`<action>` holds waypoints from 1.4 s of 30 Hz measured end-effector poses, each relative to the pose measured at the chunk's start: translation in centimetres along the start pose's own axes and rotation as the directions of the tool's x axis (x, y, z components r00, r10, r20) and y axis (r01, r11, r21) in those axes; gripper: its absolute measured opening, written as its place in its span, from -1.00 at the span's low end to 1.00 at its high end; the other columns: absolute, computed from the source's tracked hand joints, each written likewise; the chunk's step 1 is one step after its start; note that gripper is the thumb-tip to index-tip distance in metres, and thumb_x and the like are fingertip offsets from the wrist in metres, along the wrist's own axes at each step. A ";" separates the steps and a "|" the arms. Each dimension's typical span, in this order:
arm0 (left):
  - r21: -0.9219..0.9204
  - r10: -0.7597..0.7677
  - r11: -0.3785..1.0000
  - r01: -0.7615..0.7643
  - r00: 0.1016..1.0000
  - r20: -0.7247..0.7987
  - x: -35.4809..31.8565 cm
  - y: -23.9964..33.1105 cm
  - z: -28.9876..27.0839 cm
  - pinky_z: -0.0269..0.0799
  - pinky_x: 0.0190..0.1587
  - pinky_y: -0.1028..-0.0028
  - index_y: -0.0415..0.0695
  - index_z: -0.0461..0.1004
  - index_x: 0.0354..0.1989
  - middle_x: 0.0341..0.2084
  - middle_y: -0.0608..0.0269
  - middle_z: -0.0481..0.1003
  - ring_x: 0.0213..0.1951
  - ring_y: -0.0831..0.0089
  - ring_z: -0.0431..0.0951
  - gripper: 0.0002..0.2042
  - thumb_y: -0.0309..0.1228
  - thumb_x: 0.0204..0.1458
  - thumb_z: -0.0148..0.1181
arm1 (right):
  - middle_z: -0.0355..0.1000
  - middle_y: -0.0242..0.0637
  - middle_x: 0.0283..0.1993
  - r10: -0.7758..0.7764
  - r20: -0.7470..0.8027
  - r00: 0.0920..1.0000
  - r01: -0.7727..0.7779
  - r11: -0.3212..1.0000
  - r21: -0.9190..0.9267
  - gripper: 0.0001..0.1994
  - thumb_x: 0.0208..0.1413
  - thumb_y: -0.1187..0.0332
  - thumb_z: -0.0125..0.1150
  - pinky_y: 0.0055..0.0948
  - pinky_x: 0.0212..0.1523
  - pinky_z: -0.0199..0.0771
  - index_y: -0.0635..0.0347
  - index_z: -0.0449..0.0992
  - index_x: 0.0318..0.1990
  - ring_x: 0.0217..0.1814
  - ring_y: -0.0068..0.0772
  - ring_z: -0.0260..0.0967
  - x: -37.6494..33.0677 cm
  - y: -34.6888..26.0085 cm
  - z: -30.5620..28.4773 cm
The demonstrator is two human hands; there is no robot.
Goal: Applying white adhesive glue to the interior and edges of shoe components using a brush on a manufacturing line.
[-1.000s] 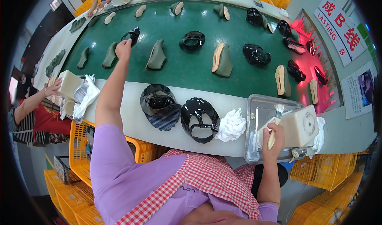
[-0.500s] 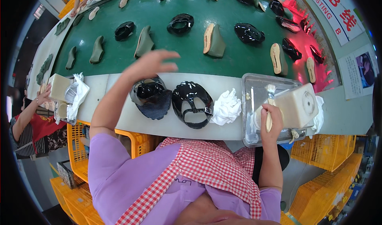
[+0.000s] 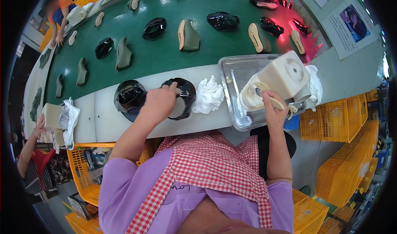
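My left hand (image 3: 159,103) is on a glossy black shoe upper (image 3: 190,91) on the white work ledge, its fingers closed at the upper's left rim. A second black shoe upper (image 3: 129,94) sits just left of it, partly behind my left forearm. In my right hand (image 3: 274,114) is a brush (image 3: 276,103) with a pale wooden handle, its bristles at the mouth of a cream plastic container (image 3: 251,97). That container tilts in a clear plastic tray (image 3: 235,122) smeared with white paste. A crumpled white cloth (image 3: 208,95) lies between upper and tray.
Beyond the ledge, a green belt (image 3: 157,62) carries black uppers, green shoe lasts (image 3: 123,55) and pale soles, with red light at its far right. Yellow crates (image 3: 331,118) stand below right. Co-workers' hands (image 3: 59,39) are at the far left, with another tray (image 3: 68,124) nearer.
My left hand has come down from above the belt onto the right-hand upper. My right hand has lowered the brush to the container's mouth. The view has shifted right; the belt's shoes appear farther left.
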State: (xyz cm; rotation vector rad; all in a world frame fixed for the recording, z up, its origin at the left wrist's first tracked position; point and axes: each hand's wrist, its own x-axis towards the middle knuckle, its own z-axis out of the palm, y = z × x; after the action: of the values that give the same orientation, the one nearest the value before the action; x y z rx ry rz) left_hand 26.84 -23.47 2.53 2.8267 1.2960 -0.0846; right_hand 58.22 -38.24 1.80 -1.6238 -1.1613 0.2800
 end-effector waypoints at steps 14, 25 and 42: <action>-0.733 0.265 -0.507 0.453 0.891 0.368 0.8 2.4 1.7 0.61 -0.56 0.19 -0.20 0.35 0.09 -0.35 0.20 0.51 -0.41 0.30 0.60 -0.58 -0.47 0.03 0.23 | 0.51 -0.39 -0.36 0.033 0.185 0.982 -0.005 0.989 -0.148 -0.89 0.03 0.45 0.27 -0.58 -0.23 0.38 0.31 0.57 -0.33 -0.29 -0.60 0.40 -0.8 1.3 -1.7; -0.793 0.463 -0.275 0.544 0.797 0.387 3.8 7.8 2.3 0.44 -0.43 0.53 -0.22 0.43 -0.01 -0.42 0.27 0.49 -0.48 0.47 0.51 -0.66 -0.46 0.02 0.26 | 0.52 -0.33 -0.29 0.092 0.209 0.974 -0.150 0.948 0.282 -0.92 0.05 0.49 0.24 -0.57 -0.17 0.38 0.27 0.58 -0.30 -0.23 -0.56 0.43 -1.3 -2.3 -2.4; -0.883 0.193 -0.174 0.437 0.894 0.405 5.0 7.4 -0.2 0.38 -0.56 0.61 -0.29 0.43 0.00 -0.50 0.08 0.55 -0.52 0.43 0.57 -0.58 -0.43 -0.06 0.30 | 0.52 -0.33 -0.29 0.225 0.148 0.963 -0.256 0.936 0.241 -0.89 0.06 0.48 0.21 -0.58 -0.17 0.39 0.27 0.58 -0.27 -0.22 -0.58 0.43 -1.6 -1.7 -2.7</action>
State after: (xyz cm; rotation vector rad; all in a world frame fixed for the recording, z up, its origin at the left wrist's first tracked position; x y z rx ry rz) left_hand 35.66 -24.52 2.42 1.0653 0.7813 0.2375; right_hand 58.30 -41.25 3.72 -1.5313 -0.9655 0.6682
